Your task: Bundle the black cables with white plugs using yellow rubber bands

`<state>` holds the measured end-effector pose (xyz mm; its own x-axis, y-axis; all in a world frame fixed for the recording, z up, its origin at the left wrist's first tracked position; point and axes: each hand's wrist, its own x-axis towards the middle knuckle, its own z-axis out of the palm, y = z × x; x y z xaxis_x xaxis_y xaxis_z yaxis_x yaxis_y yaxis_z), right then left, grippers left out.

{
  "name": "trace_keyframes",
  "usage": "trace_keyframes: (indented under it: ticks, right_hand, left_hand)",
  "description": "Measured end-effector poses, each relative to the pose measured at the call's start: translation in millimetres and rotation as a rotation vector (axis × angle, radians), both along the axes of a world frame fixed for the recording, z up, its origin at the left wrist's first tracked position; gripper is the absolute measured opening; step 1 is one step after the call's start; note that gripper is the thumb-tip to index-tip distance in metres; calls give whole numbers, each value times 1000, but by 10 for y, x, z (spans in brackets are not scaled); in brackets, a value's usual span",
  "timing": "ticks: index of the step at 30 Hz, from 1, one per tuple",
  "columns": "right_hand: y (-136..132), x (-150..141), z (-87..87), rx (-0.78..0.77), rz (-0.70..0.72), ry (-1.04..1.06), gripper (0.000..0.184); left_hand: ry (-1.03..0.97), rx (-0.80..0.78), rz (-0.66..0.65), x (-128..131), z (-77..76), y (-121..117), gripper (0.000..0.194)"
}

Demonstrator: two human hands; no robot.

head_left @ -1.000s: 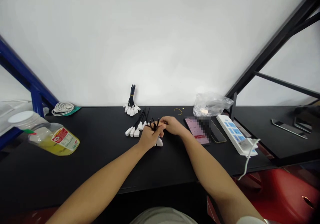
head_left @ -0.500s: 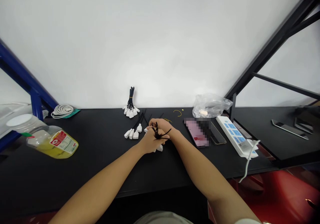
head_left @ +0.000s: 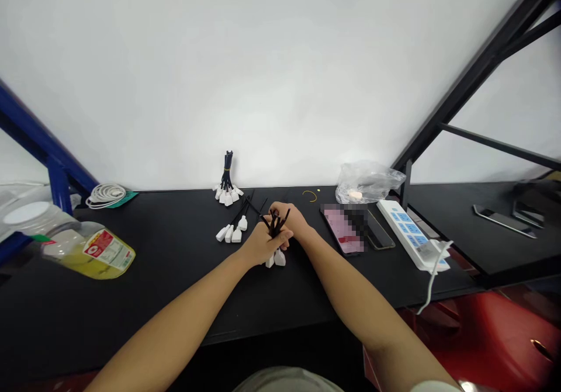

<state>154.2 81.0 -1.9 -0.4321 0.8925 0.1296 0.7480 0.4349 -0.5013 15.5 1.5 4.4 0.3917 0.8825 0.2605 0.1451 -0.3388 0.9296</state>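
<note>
My left hand (head_left: 262, 243) is closed around a bunch of short black cables (head_left: 276, 224). Their dark ends stick up above the fingers, and white connectors (head_left: 279, 257) hang out below the hand. Right behind the bunch is my right hand (head_left: 293, 218), its fingers curled in close to the cables; what they grip is hidden. Several loose cables with white connectors (head_left: 236, 236) lie on the black table just left of my hands. Farther back, a finished-looking bundle of the same cables (head_left: 227, 170) stands against the wall, bound with a yellowish band.
On the right are two phones (head_left: 342, 228), a white power strip (head_left: 409, 231) and a clear plastic bag (head_left: 370, 180). A thin yellow band (head_left: 311, 196) lies near the wall. To the left are a jar with yellow contents (head_left: 103, 255) and a coiled white cable (head_left: 106, 195).
The bunch in my left hand has turned more upright, its black ends now pointing up instead of sideways. More of the white connectors shows below. My right hand has shifted slightly.
</note>
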Motion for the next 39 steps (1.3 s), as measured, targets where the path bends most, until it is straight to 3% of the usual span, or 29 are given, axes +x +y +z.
trace_keyframes:
  ticks: [4,7,9,12,15,20,24,28,30,32,36,39]
  right_hand:
    - [59,35,-71,85,-148,304,12]
    - [70,77,-71,110,-207,524,8]
    - [49,112,-40,52,-182,674,13]
    - [-4,194,46,-125,-33,826,24]
    - [-31,317,171,-258,108,832,27]
    - [-22,464,296,-212,111,757,27]
    - [-99,403,249,-284,178,503,19]
    - [-213,314,263,-369,236,523,19]
    - [-249,288,306,-403,280,563,14]
    - [-266,270,352,-382,294,616,8]
    - [-293,267,446,-255,231,783,22]
    - [-352,292,537,-97,225,779,31]
  left_hand:
    - [98,-48,-9,-2,-55,26,34]
    - [49,-121,25,7,-137,73,36]
    - [-23,-152,68,19,-188,97,38]
    - [-84,-122,153,32,-246,112,40]
    - [-86,-93,234,33,-290,119,41]
    - [-40,-84,301,32,-320,131,38]
    - [31,-46,282,37,-219,107,36]
    - [156,-28,341,16,-89,90,21]
    - [170,15,342,0,-60,92,22]
    - [126,93,330,-11,-58,94,26]
    - [30,133,372,-8,-75,76,30]
    - [-8,146,408,2,-64,46,31]
